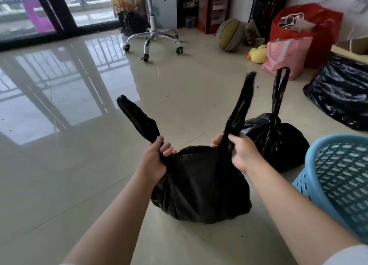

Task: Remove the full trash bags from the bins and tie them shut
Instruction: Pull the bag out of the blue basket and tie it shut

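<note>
On the tiled floor (179,97), centre frame, sits a full black trash bag (199,185), not yet tied. Its two handle flaps are pulled up and apart. Left hand (154,157) has fingers curled tight round the base of the left handle (137,117), which sticks up and out to the left. Right hand (242,154) grips the base of the right handle (242,103) the same way, thumb on the near side, fingers wrapped behind; that flap stands up w/ a lean to the right, tip a bit blurred. Both forearms reach in from the bottom edge.

Just behind and right of the held bag, touching or nearly so, is a 2nd black trash bag (278,143), already knotted at the top, one handle loop (279,89) standing upright above the knot.

Blue plastic bin (338,181) w/ a perforated wall at the right edge, near the right forearm; no liner visible on the part shown. Further right, a big black plastic-wrapped bundle (342,97).

Along the far wall: pink bag (284,57), red bag (310,35) stuffed w/ items, yellow duck plush (257,54), basketball (231,35), red cabinet (214,7). Swivel stool w/ chrome wheeled base (153,37) stands back centre. Glass door (49,11) at top left, its reflection across the shiny floor.
</note>
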A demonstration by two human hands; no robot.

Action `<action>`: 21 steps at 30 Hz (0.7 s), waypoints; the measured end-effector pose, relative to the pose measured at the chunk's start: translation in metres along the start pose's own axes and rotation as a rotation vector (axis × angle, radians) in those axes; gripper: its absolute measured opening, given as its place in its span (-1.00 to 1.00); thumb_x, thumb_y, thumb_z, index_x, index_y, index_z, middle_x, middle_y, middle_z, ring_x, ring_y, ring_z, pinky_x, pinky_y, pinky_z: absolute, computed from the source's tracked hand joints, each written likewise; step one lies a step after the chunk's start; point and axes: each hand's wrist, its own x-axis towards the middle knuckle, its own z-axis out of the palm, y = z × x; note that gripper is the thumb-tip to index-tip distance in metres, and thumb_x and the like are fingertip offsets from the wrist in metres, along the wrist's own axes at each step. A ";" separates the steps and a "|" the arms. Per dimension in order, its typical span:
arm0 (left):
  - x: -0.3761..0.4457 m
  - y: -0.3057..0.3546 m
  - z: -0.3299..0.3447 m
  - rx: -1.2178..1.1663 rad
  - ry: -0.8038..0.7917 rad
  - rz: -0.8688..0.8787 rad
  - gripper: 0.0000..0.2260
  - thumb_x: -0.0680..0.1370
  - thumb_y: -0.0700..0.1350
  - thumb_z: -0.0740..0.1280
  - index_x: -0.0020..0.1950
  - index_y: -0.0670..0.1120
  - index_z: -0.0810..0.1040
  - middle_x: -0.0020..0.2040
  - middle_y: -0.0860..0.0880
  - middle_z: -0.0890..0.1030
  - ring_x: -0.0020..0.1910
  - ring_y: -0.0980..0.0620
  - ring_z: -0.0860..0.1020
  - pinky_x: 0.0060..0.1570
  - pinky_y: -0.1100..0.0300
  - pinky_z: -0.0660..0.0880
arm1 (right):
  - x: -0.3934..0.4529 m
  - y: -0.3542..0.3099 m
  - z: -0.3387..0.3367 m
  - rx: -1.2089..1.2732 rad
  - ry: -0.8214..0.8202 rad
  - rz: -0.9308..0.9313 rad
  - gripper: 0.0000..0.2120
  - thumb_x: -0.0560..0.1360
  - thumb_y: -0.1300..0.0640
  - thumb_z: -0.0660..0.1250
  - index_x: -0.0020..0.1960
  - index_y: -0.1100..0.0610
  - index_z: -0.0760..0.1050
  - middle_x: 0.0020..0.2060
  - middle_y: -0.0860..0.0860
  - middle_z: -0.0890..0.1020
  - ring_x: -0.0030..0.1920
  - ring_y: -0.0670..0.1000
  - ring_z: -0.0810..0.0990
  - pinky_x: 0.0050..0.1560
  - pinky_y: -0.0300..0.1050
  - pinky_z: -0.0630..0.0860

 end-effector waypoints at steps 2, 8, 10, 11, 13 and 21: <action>0.002 -0.006 -0.004 0.234 0.055 -0.062 -0.71 0.63 -0.19 0.02 -0.31 -0.08 0.21 -0.68 0.09 0.22 -0.72 0.17 0.21 -0.64 0.40 0.30 | -0.001 0.000 -0.001 0.132 -0.040 0.028 -0.70 0.60 0.29 -0.02 -0.24 0.16 0.37 -0.64 -0.03 0.48 -0.61 -0.07 0.50 -0.32 -0.07 0.52; 0.000 -0.020 -0.002 0.829 0.047 -0.325 -0.70 0.51 -0.34 0.10 -0.39 -0.09 0.19 -0.59 0.02 0.24 -0.68 0.14 0.18 -0.64 0.36 0.17 | -0.008 0.012 0.021 -0.899 -0.159 0.137 -0.74 0.57 0.18 0.02 -0.28 0.09 0.27 -0.47 0.01 0.25 -0.56 -0.08 0.24 -0.55 -0.26 0.25; -0.001 -0.015 -0.005 0.900 -0.035 -0.342 -0.70 0.50 -0.33 0.16 -0.40 -0.09 0.23 -0.48 -0.02 0.25 -0.57 0.11 0.22 -0.54 0.33 0.20 | -0.008 0.011 0.028 -1.270 -0.198 0.021 -0.70 0.55 0.17 0.03 -0.36 0.10 0.24 -0.44 0.01 0.31 -0.46 -0.03 0.28 -0.46 -0.19 0.22; -0.002 -0.012 -0.007 0.883 -0.077 -0.353 -0.72 0.52 -0.26 0.22 -0.38 -0.09 0.27 -0.47 0.00 0.28 -0.55 0.12 0.24 -0.49 0.32 0.22 | -0.007 0.010 0.031 -1.413 -0.237 -0.040 -0.70 0.55 0.19 0.03 -0.37 0.10 0.25 -0.42 0.02 0.34 -0.43 -0.03 0.31 -0.45 -0.18 0.20; -0.007 -0.006 -0.010 0.819 -0.125 -0.387 -0.75 0.53 -0.04 0.26 -0.32 -0.07 0.35 -0.52 0.05 0.34 -0.57 0.15 0.28 -0.43 0.30 0.24 | -0.008 0.012 0.036 -1.576 -0.340 -0.104 -0.76 0.53 0.24 0.04 -0.25 0.15 0.40 -0.33 0.08 0.45 -0.33 0.04 0.41 -0.41 -0.16 0.28; -0.002 -0.008 -0.008 0.687 -0.085 -0.276 -0.51 0.56 0.21 0.00 -0.29 -0.12 0.44 -0.62 0.03 0.30 -0.66 0.12 0.26 -0.61 0.32 0.23 | -0.013 0.010 0.035 -1.650 -0.633 -0.067 -0.80 0.52 0.22 0.13 -0.22 0.17 0.47 -0.36 -0.01 0.47 -0.32 -0.02 0.41 -0.30 -0.16 0.29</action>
